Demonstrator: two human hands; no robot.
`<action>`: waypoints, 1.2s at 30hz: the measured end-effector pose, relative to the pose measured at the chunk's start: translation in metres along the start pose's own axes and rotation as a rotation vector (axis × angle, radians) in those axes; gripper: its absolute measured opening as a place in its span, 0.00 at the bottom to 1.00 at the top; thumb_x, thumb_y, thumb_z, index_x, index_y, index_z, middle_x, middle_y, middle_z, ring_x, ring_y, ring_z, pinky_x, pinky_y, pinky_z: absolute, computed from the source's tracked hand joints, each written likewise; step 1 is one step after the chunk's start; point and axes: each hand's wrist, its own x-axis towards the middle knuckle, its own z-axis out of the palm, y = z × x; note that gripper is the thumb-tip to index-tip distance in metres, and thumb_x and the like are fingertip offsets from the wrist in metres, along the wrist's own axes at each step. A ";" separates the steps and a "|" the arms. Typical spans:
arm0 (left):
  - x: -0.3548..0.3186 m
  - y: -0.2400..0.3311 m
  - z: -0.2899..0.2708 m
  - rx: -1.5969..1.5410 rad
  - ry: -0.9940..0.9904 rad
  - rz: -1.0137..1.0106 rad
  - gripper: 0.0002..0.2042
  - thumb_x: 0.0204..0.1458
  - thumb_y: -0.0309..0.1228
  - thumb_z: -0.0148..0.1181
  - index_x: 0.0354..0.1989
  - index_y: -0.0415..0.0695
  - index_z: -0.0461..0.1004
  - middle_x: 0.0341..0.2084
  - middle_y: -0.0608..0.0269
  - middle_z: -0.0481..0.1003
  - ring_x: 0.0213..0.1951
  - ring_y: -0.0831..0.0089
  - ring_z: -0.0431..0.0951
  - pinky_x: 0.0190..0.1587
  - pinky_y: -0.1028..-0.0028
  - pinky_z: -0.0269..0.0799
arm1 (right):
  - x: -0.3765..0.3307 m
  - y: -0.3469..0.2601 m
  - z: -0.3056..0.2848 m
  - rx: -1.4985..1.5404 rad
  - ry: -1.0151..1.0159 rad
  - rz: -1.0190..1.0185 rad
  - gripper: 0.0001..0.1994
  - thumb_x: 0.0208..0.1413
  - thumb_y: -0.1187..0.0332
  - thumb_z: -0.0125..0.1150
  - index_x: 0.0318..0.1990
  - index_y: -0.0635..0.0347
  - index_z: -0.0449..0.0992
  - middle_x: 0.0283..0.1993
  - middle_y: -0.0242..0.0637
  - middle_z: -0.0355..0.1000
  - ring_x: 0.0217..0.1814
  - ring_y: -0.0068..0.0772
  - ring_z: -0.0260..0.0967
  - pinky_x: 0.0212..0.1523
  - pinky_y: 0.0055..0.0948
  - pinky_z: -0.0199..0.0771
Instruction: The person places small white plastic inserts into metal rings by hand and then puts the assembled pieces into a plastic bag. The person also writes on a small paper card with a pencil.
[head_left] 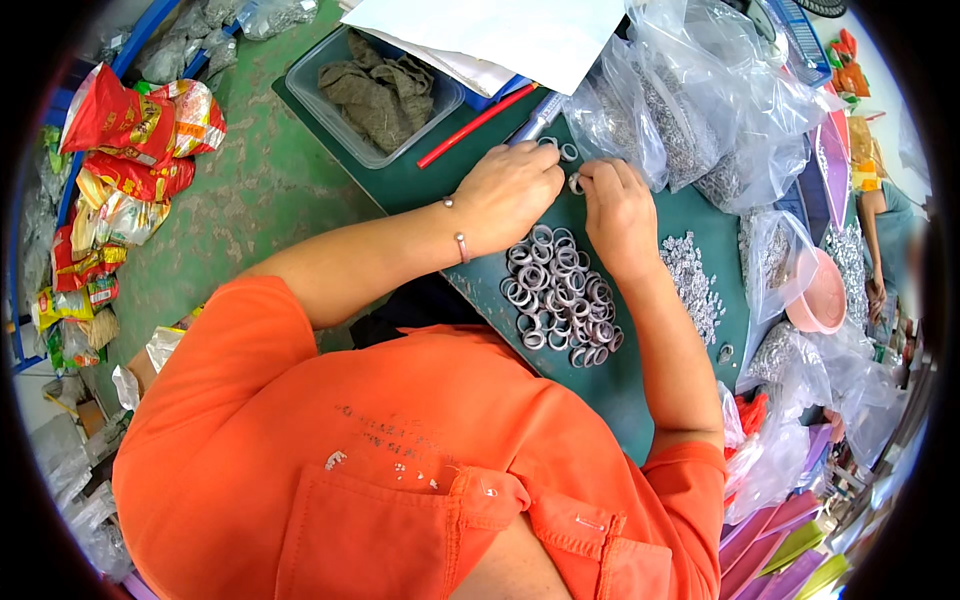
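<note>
My left hand (508,188) and my right hand (617,207) meet over a dark green table (700,225), fingertips pinched together on a small silver ring (575,183). Just below the hands lies a heap of grey metal rings (560,297). Two loose rings (561,149) sit above the left hand. A scatter of tiny silver parts (692,277) lies to the right of my right forearm. A thin bracelet is on my left wrist.
A clear tub of grey-brown cloth (375,92), a red stick (476,124), white paper (500,35) and clear bags of small metal parts (700,110) stand at the far side. A pink bowl (822,298) sits right. Colourful packets (120,170) lie on the green floor left.
</note>
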 end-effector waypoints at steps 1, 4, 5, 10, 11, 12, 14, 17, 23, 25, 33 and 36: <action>-0.001 -0.002 0.002 -0.029 0.016 0.019 0.02 0.46 0.22 0.55 0.29 0.40 0.72 0.30 0.57 0.69 0.36 0.58 0.72 0.38 0.62 0.69 | 0.000 -0.001 0.000 0.014 -0.002 0.033 0.08 0.45 0.77 0.59 0.35 0.62 0.76 0.36 0.41 0.71 0.41 0.47 0.69 0.40 0.41 0.71; -0.002 0.000 0.003 -0.089 0.022 -0.006 0.04 0.45 0.20 0.56 0.30 0.39 0.73 0.28 0.56 0.69 0.33 0.56 0.72 0.36 0.62 0.69 | 0.014 0.000 0.007 0.001 0.036 -0.009 0.10 0.45 0.76 0.59 0.37 0.62 0.77 0.36 0.42 0.71 0.42 0.48 0.69 0.41 0.41 0.72; -0.002 0.002 0.003 -0.105 0.016 -0.029 0.04 0.45 0.19 0.57 0.30 0.39 0.74 0.27 0.55 0.69 0.33 0.55 0.72 0.36 0.62 0.70 | 0.016 0.001 0.010 -0.026 0.015 -0.003 0.11 0.45 0.76 0.58 0.38 0.62 0.76 0.37 0.42 0.71 0.42 0.48 0.69 0.41 0.41 0.72; -0.010 0.003 0.000 -0.260 0.047 -0.096 0.10 0.46 0.19 0.60 0.39 0.38 0.74 0.29 0.55 0.72 0.31 0.59 0.76 0.34 0.65 0.72 | 0.020 0.003 0.015 -0.080 -0.041 0.007 0.14 0.44 0.77 0.57 0.41 0.62 0.76 0.38 0.42 0.70 0.44 0.48 0.69 0.43 0.41 0.72; -0.013 0.001 0.000 -0.280 0.039 -0.116 0.12 0.47 0.19 0.60 0.41 0.38 0.74 0.29 0.55 0.73 0.30 0.61 0.77 0.33 0.67 0.72 | 0.020 0.004 0.014 -0.071 -0.044 0.005 0.14 0.44 0.77 0.57 0.41 0.63 0.76 0.38 0.43 0.70 0.44 0.49 0.69 0.43 0.41 0.72; -0.013 0.002 -0.003 -0.357 0.015 -0.212 0.11 0.48 0.19 0.61 0.41 0.37 0.74 0.29 0.57 0.74 0.29 0.65 0.78 0.32 0.69 0.73 | 0.019 0.004 0.012 -0.048 -0.047 0.006 0.13 0.44 0.77 0.57 0.41 0.63 0.76 0.38 0.43 0.71 0.43 0.50 0.69 0.43 0.42 0.72; -0.013 0.006 -0.008 -0.509 -0.036 -0.403 0.09 0.51 0.19 0.61 0.41 0.37 0.73 0.29 0.60 0.76 0.28 0.72 0.79 0.31 0.73 0.75 | 0.018 0.003 0.008 -0.001 -0.055 0.007 0.12 0.45 0.78 0.58 0.40 0.63 0.75 0.36 0.44 0.71 0.42 0.53 0.69 0.43 0.44 0.72; -0.015 0.010 -0.006 -1.172 0.043 -0.774 0.05 0.55 0.19 0.59 0.38 0.36 0.74 0.30 0.62 0.77 0.31 0.76 0.80 0.32 0.78 0.77 | 0.015 -0.002 0.000 0.137 -0.087 0.066 0.10 0.48 0.80 0.58 0.40 0.66 0.75 0.34 0.44 0.73 0.37 0.47 0.73 0.38 0.40 0.74; -0.020 0.014 -0.017 -1.295 0.022 -0.826 0.05 0.54 0.20 0.61 0.39 0.34 0.75 0.30 0.58 0.79 0.32 0.74 0.81 0.33 0.78 0.77 | 0.001 -0.015 -0.021 1.096 -0.237 0.745 0.07 0.54 0.82 0.59 0.40 0.68 0.74 0.33 0.37 0.77 0.32 0.23 0.74 0.29 0.21 0.73; -0.020 0.017 -0.020 -1.345 0.022 -0.836 0.06 0.54 0.21 0.62 0.39 0.34 0.76 0.30 0.58 0.79 0.31 0.75 0.80 0.33 0.78 0.77 | -0.001 -0.021 -0.030 1.191 -0.266 0.781 0.06 0.55 0.82 0.59 0.40 0.68 0.74 0.33 0.36 0.76 0.32 0.22 0.74 0.29 0.19 0.73; -0.017 0.024 -0.025 -1.343 -0.025 -0.786 0.04 0.54 0.21 0.62 0.37 0.35 0.77 0.29 0.60 0.79 0.27 0.78 0.78 0.30 0.80 0.76 | -0.008 -0.034 -0.044 1.268 -0.246 0.783 0.05 0.55 0.81 0.62 0.38 0.68 0.75 0.32 0.36 0.77 0.31 0.22 0.73 0.29 0.18 0.72; -0.020 0.025 -0.019 -1.240 -0.053 -0.676 0.04 0.54 0.20 0.62 0.36 0.34 0.77 0.29 0.60 0.79 0.27 0.79 0.78 0.29 0.81 0.75 | -0.017 -0.038 -0.049 1.103 -0.282 0.761 0.03 0.54 0.82 0.61 0.36 0.68 0.75 0.32 0.35 0.77 0.31 0.21 0.73 0.30 0.18 0.71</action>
